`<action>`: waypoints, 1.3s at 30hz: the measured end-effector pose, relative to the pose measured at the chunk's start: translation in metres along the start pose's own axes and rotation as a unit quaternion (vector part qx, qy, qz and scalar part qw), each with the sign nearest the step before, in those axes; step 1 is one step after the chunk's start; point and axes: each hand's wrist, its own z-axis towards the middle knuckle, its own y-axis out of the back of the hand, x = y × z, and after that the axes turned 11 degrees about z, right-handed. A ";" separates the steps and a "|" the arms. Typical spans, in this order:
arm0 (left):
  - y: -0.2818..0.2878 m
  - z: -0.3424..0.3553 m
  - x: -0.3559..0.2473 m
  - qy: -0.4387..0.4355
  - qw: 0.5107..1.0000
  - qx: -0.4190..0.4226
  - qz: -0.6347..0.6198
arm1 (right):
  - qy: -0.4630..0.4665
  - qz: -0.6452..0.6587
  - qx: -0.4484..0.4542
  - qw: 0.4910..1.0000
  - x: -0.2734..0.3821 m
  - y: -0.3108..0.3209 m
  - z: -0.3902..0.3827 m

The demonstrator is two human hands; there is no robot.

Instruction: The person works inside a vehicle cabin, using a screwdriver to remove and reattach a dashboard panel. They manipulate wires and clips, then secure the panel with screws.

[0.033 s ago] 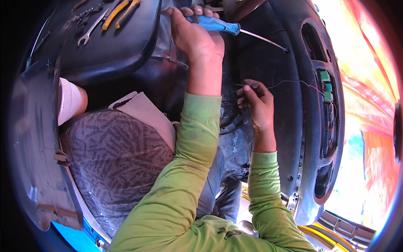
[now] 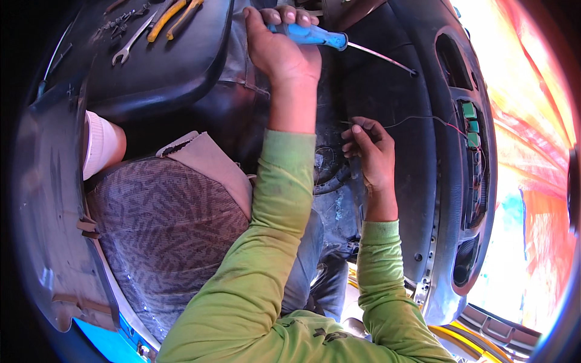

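My left hand (image 2: 284, 51) is wrapped round the blue handle of a screwdriver (image 2: 318, 37). The screwdriver's long thin shaft slants down to the right, and its tip meets a small hole (image 2: 414, 72) in the dark dashboard panel (image 2: 387, 97). Lower down, my right hand (image 2: 376, 148) pinches a thin wire (image 2: 417, 117) between thumb and fingers. A short end of the wire sticks out to the left of the fingertips. To the right it runs across the panel, turning reddish, to green connectors (image 2: 471, 124) in a dashboard opening.
On a black padded surface (image 2: 163, 66) at upper left lie an open-end wrench (image 2: 130, 48), yellow-handled pliers (image 2: 166, 21) and several screws (image 2: 121, 25). A patterned seat (image 2: 175, 230) stands left of my arms, with a white ribbed container (image 2: 100, 145) behind it. Orange sheeting (image 2: 532, 133) hangs at right.
My left hand and forearm have shifted very slightly, with the screwdriver still at the same hole. My right hand and the wire have barely moved.
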 end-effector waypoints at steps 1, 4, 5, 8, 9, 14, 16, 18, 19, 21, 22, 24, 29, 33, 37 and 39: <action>0.003 0.003 -0.001 -0.023 0.990 0.138 -0.018 | -0.001 0.003 0.002 1.000 -0.002 0.002 -0.004; 0.008 0.004 0.003 -0.031 0.976 0.208 -0.053 | 0.007 -0.001 0.020 1.000 -0.003 0.006 -0.014; 0.008 0.006 0.001 -0.031 0.980 0.189 -0.048 | 0.013 -0.004 0.028 1.000 -0.004 0.008 -0.019; 0.003 0.007 0.006 -0.014 0.969 -0.241 0.046 | 0.023 -0.005 0.058 0.998 -0.021 0.019 -0.044; 0.002 0.006 0.003 -0.040 0.941 -0.306 0.138 | 0.000 -0.004 0.086 0.996 -0.033 0.028 -0.061; 0.001 0.007 0.007 -0.001 0.972 -0.218 0.091 | -0.261 -0.074 0.049 0.961 -0.151 0.083 -0.150; 0.005 0.008 0.009 -0.021 0.997 -0.051 0.052 | -0.384 0.067 -0.053 0.919 -0.202 0.116 -0.174; 0.009 0.015 0.008 -0.028 0.977 0.213 -0.005 | -0.406 0.173 -0.190 0.877 -0.243 0.147 -0.190; 0.013 0.012 0.009 -0.017 0.972 0.232 -0.035 | -0.404 0.211 -0.277 0.846 -0.260 0.159 -0.196; 0.019 0.010 0.009 -0.001 0.986 0.159 -0.052 | -0.329 0.301 -0.349 0.824 -0.283 0.176 -0.209; 0.022 0.006 0.008 0.008 0.990 0.123 -0.062 | -0.300 0.327 -0.417 0.793 -0.287 0.183 -0.213; 0.025 0.006 0.013 0.013 1.000 0.001 0.012 | -0.234 0.373 -0.361 0.822 -0.289 0.191 -0.219; 0.020 0.002 0.018 0.008 0.925 -0.340 0.167 | -0.140 0.390 -0.271 0.869 -0.269 0.188 -0.225; 0.005 0.002 0.014 0.008 0.999 -0.031 0.020 | -0.106 0.408 -0.275 0.864 -0.251 0.191 -0.236; -0.014 -0.002 0.017 -0.044 0.986 0.159 0.034 | -0.098 0.401 -0.260 0.873 -0.237 0.199 -0.253; -0.019 -0.002 0.017 -0.063 0.994 0.056 0.068 | -0.103 0.397 -0.257 0.875 -0.236 0.201 -0.256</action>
